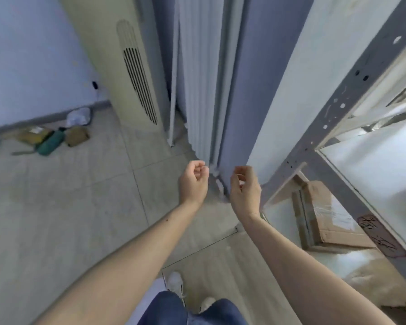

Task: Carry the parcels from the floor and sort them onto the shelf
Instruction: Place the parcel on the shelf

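My left hand (193,181) and my right hand (245,187) are both raised in front of me over the tiled floor, fingers curled in, nothing in either. A grey metal shelf (314,151) stands at the right. A taped cardboard parcel (324,212) lies on its lower board. Several soft parcels lie on the floor at the far left by the wall: a green one (52,143), a tan one (77,136), a yellowish one (34,135) and a white one (79,117).
A tall cream air conditioner (124,66) stands ahead on the left. A white radiator (204,78) and a blue-grey curtain (256,78) are straight ahead. My feet in white shoes (175,281) are at the bottom.
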`<state>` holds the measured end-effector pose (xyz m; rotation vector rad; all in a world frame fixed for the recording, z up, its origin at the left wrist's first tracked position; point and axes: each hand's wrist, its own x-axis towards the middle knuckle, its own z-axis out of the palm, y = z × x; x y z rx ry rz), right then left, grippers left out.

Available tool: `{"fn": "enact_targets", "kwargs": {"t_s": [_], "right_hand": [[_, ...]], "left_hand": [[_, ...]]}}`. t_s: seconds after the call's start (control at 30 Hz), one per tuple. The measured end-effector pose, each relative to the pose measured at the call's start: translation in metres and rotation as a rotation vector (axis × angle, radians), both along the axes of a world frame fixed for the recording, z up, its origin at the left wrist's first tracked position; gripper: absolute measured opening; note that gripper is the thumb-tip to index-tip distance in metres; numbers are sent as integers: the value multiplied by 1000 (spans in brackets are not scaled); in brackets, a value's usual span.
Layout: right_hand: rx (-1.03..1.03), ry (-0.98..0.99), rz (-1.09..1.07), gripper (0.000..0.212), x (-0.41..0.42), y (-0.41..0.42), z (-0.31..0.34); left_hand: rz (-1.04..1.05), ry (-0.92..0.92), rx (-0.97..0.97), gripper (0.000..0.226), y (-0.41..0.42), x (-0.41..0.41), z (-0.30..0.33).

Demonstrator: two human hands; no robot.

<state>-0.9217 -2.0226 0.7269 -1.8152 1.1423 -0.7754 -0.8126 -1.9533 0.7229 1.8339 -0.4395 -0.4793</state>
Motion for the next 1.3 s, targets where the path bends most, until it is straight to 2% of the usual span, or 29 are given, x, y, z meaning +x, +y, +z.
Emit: {"fn": "enact_targets", "kwargs": {"t_s": [0.07,0.27,0.47,0.83,1.0,1.17,1.3], "right_hand": [[39,51,118,11,27,24,-8],[134,171,477,20,113,115,-19],[148,228,763,22,196,232,-20],[222,339,1110,24,308,448,-20],[238,356,1264,22,361,531,-22],[246,337,1407,20,422,607,-28],[246,353,1536,21,470,668,-26]], "left_hand": [[82,17,40,8,35,20,-8],[299,106,128,15,152,79,-23],[528,125,135,5,285,137,-35],[932,255,-41,10,518,198,-43],[1104,311,-97,17,594,222,-47],[1223,316,-139,9,662,262,-41],[1356,312,-155,13,718,295,-38]]}}
